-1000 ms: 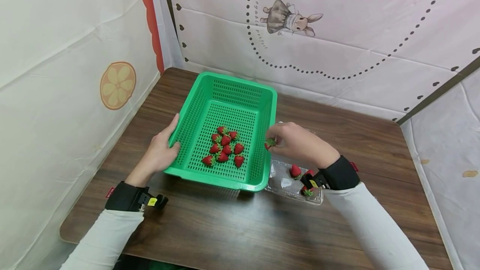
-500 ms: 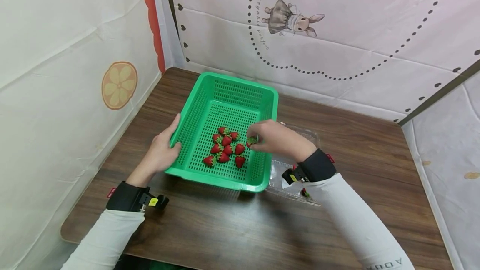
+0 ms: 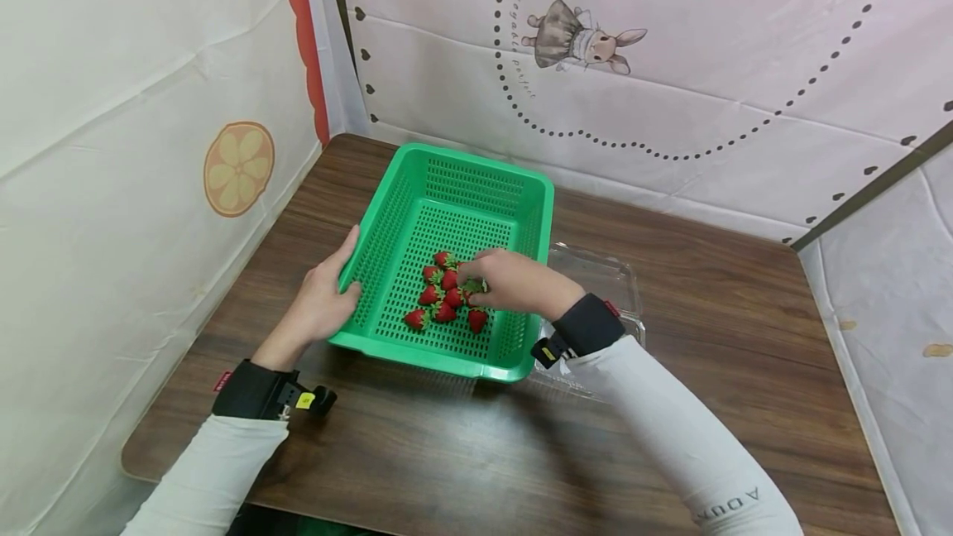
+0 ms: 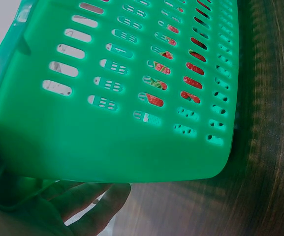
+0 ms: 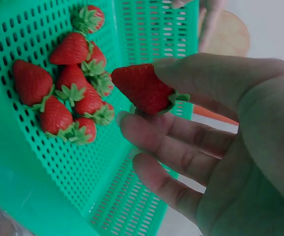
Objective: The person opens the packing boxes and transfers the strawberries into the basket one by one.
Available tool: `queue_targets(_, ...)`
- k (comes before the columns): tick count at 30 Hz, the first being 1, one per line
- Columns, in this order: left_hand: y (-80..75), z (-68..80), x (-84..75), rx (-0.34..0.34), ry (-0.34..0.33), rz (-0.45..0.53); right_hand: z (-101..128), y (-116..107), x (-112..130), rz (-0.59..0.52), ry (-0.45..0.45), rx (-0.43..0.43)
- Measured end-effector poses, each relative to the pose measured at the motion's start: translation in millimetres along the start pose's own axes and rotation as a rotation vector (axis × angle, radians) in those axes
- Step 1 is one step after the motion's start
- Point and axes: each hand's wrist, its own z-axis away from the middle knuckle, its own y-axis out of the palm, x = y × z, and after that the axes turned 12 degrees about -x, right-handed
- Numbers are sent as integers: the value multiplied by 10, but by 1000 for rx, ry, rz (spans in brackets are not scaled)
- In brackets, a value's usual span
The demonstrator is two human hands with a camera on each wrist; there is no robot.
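A green slotted plastic basket (image 3: 476,158) stands on the table, tilted in view. My left hand (image 3: 318,300) grips its left rim, thumb over the edge; in the left wrist view, its fingers (image 4: 90,201) reach along the outside of the basket wall. Inside the basket, my right hand (image 3: 517,281) hovers above several red strawberries (image 3: 430,294) with green leaves. Between thumb and fingers it pinches one strawberry (image 5: 144,88), seen plainly in the right wrist view, apart from the basket floor and the others.
To the right of the basket lies an opened clear plastic box (image 3: 603,271), partly covered by the right forearm (image 3: 670,412). Patterned cloth walls (image 3: 447,40) enclose the brown wooden table (image 3: 744,329) at the back and sides.
From the basket's right rim, my right hand has moved left with the strawberry, to above the others. The right forearm now hides the strawberries in the clear box. The left hand stays put.
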Motion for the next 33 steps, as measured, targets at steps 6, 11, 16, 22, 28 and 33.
queue_targets(6,-3,4,-9,-2,-4,2,-111,130,-13,-2,-7,43)
queue_targets(11,-4,3,-7,-2,-3,2,-184,219,-15,24,49,107)
queue_targets(16,9,-5,15,-7,1,0,-249,265,-3,25,63,137)
queue_targets(22,26,-11,42,-5,-6,6,-312,321,-14,32,94,194)
queue_targets(28,29,-16,55,-10,2,4,-360,357,-29,61,119,230)
queue_targets(33,38,-17,64,-9,3,6,-387,383,-14,71,152,230)
